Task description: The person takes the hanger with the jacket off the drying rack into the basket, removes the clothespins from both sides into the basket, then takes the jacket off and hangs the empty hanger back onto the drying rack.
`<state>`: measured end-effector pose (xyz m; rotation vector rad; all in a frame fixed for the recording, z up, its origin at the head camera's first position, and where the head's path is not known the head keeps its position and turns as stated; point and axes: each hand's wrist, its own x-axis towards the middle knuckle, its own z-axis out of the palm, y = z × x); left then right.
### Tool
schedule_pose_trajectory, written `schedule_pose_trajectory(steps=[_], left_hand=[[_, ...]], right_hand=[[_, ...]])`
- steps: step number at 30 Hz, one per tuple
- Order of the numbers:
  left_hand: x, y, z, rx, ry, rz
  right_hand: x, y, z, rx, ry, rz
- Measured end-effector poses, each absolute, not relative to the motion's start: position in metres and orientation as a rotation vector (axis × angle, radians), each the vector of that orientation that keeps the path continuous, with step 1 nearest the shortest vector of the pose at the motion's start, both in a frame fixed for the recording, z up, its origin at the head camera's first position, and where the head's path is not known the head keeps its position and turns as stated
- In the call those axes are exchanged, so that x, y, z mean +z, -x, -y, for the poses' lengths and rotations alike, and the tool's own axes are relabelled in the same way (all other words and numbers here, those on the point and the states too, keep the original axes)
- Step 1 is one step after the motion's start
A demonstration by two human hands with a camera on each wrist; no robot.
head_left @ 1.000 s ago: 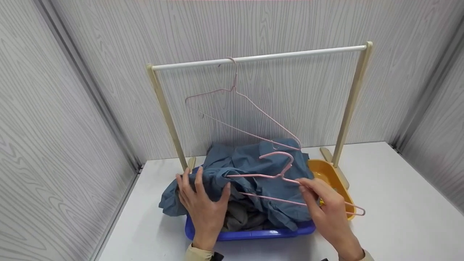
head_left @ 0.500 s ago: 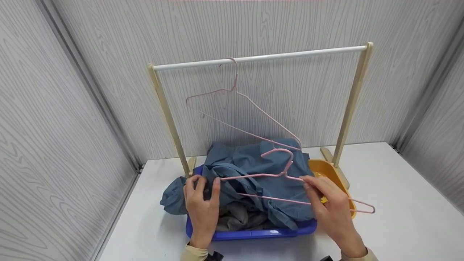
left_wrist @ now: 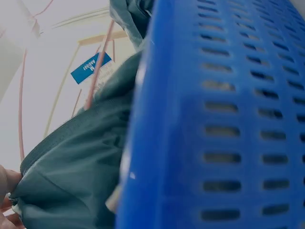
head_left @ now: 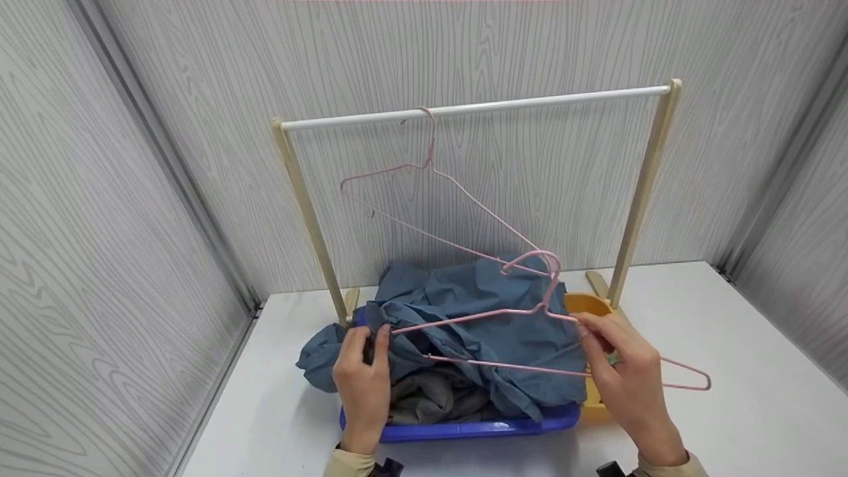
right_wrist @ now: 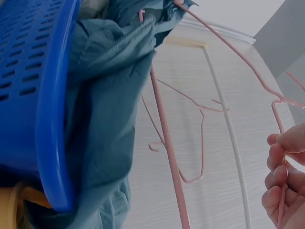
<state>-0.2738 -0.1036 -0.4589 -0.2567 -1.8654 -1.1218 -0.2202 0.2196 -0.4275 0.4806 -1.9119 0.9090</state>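
Note:
In the head view my right hand (head_left: 629,381) pinches one shoulder of a pink wire hanger (head_left: 464,320), just right of its hook. The hanger's left end goes into the opening of a blue garment (head_left: 477,291). With thumb and fingertips, my left hand (head_left: 363,387) pinches the garment's edge beside that end. Fabric hides the hanger's tip. The left wrist view shows fingers (left_wrist: 9,181) on the cloth edge and a blue label (left_wrist: 90,68) near the opening. Beneath the garment stands a blue basket (head_left: 464,429) with dark grey cloth (head_left: 434,394) in it.
Behind the basket stands a rack with a white rail (head_left: 490,106) and wooden posts (head_left: 639,199). A second pink hanger (head_left: 477,202) hangs from the rail. A yellow container (head_left: 586,303) sits right of the basket, on the white table (head_left: 748,344).
My left hand has drawn its spread fingers together onto the garment's edge. My right hand and the hanger have shifted right, with the hook a little higher and more of the hanger outside the cloth.

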Motion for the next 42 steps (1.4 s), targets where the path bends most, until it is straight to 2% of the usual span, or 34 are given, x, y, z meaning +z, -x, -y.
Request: schedule_pose_trajectory(steps=[19, 25, 33, 42], left_hand=[[-0.463, 0.282, 0.116, -1.365, 0.426, 1.899], [-0.469, 0.286, 0.118, -1.203, 0.466, 2.077], [-0.477, 0.29, 0.113, -0.892, 0.703, 2.206], [-0.483, 0.295, 0.113, -0.715, 0.784, 2.309]], right_hand=[[-0.421, 0.217, -0.247, 0.881, -0.349, 1.932], [-0.419, 0.216, -0.249, 0.905, -0.314, 1.928], [-0.418, 0.216, -0.252, 0.91, -0.29, 1.898], [-0.415, 0.216, -0.252, 0.894, -0.277, 1.919]])
